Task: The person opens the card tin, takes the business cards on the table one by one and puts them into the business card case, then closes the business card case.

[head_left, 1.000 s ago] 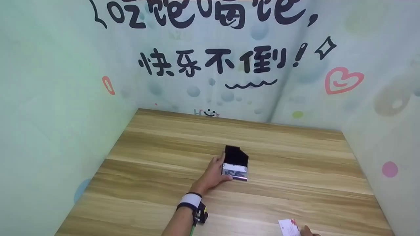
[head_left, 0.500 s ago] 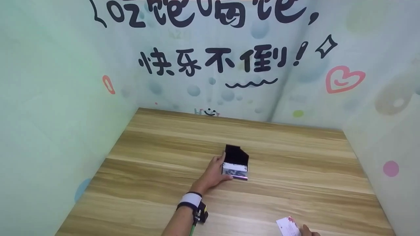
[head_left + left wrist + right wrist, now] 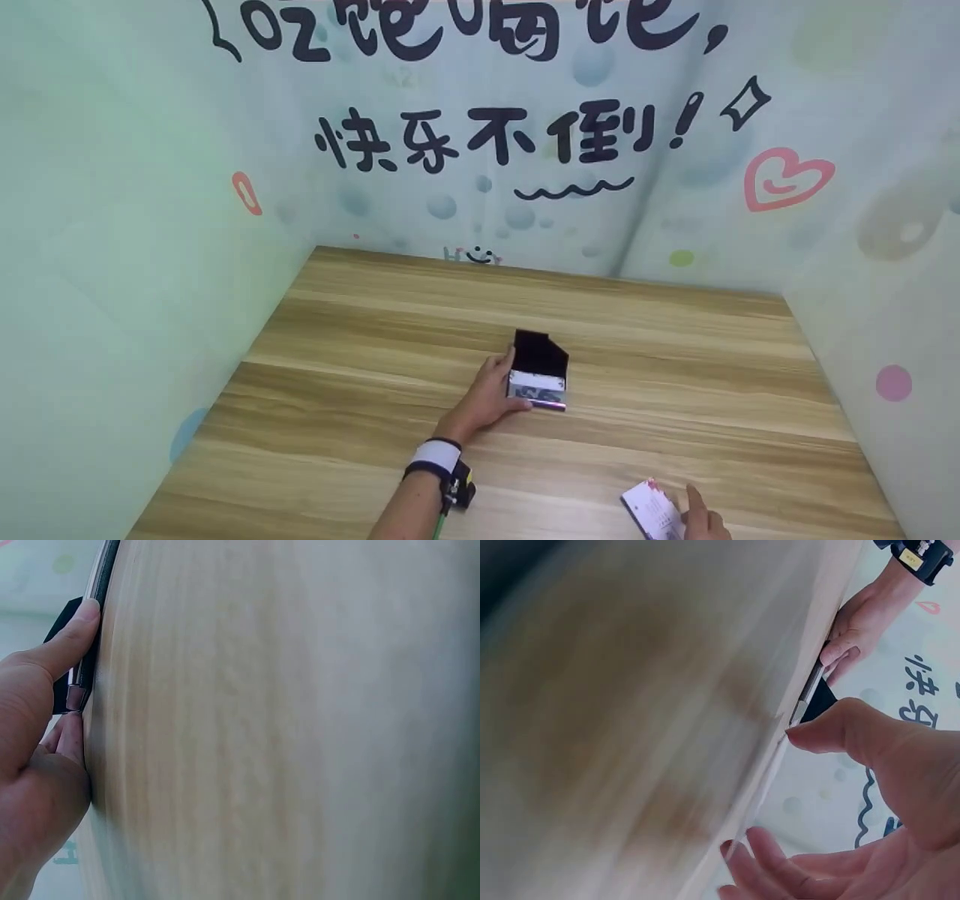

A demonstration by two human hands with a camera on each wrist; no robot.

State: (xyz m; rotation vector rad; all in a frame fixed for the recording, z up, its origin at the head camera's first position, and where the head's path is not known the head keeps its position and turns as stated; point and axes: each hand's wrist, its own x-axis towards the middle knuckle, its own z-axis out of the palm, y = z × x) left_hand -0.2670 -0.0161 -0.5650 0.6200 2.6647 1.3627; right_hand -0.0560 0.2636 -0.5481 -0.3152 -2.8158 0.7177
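In the head view my left hand (image 3: 487, 397) grips the left side of a small black card case (image 3: 541, 352) on the table, thumb at its shiny near edge. The case's dark flap stands raised, with a white strip and a grey patterned panel below it. The left wrist view shows the thumb across the case's edge. At the lower right of the head view, my right hand (image 3: 701, 519) holds a white card (image 3: 651, 510) with red flowers and small print. Seen edge-on in the right wrist view, the card (image 3: 761, 791) spans from thumb to fingertips.
Both hands work over a wood-grain table (image 3: 360, 330). A printed backdrop (image 3: 420, 217) with large dark characters rises behind it, and pale walls close in the left and right sides. A strap with a small camera (image 3: 459, 486) sits on the left wrist.
The right hand has come further into the head view, carrying the white card up and leftward and turning it slightly; its index finger now shows extended. The left hand and case stay in place.
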